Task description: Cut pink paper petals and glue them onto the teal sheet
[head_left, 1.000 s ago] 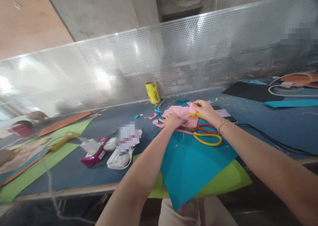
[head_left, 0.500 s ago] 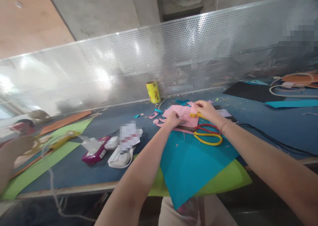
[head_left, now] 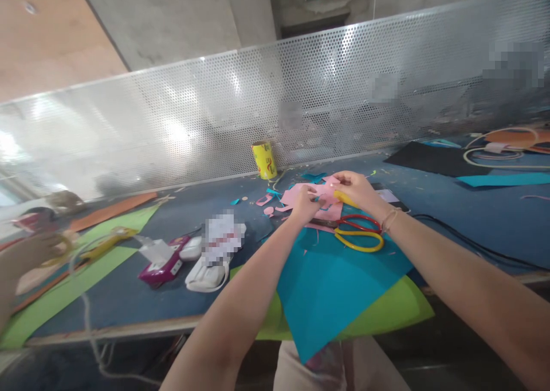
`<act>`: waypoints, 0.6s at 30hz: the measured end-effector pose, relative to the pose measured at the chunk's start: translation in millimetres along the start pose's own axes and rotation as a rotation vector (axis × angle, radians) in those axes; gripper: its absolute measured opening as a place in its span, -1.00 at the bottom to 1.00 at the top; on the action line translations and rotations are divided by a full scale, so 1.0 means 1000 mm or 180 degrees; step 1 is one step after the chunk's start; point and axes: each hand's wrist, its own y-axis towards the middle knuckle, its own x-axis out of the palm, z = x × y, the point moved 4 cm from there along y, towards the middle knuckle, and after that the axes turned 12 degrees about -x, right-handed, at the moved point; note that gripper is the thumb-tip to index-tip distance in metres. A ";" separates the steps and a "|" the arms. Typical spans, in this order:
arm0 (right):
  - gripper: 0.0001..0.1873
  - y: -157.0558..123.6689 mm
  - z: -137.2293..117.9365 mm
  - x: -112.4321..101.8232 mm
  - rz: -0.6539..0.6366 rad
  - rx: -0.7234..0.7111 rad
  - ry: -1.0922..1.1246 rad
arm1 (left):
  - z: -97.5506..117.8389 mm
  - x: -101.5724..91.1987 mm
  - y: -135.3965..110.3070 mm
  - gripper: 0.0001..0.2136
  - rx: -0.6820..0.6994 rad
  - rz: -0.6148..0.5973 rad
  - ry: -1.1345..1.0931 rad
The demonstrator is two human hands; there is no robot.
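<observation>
My left hand pinches the edge of a pink paper piece that lies on the blue table, fingers closed on it. My right hand grips a small yellow tool and also touches the top of the pink paper; its fingers are curled. Just in front of both hands lie scissors with one red and one yellow handle, resting on a large teal sheet. Under the teal sheet a lime green sheet hangs over the table's front edge.
A yellow roll stands by the perforated metal screen. White earphone cases and a magenta packet lie left of the sheets. Green and orange sheets cover the far left, where another person's hand shows. A black cable runs at right.
My left hand has lifted from pressing flat on the pink paper to pinching its edge nearer my right hand. The right hand shifted slightly. At far left another person's hand came into view.
</observation>
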 end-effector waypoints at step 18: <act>-0.75 0.001 0.015 0.004 -0.0254 -0.0264 -0.0224 | 0.004 0.003 -0.005 -0.73 -0.0210 -0.0192 -0.0560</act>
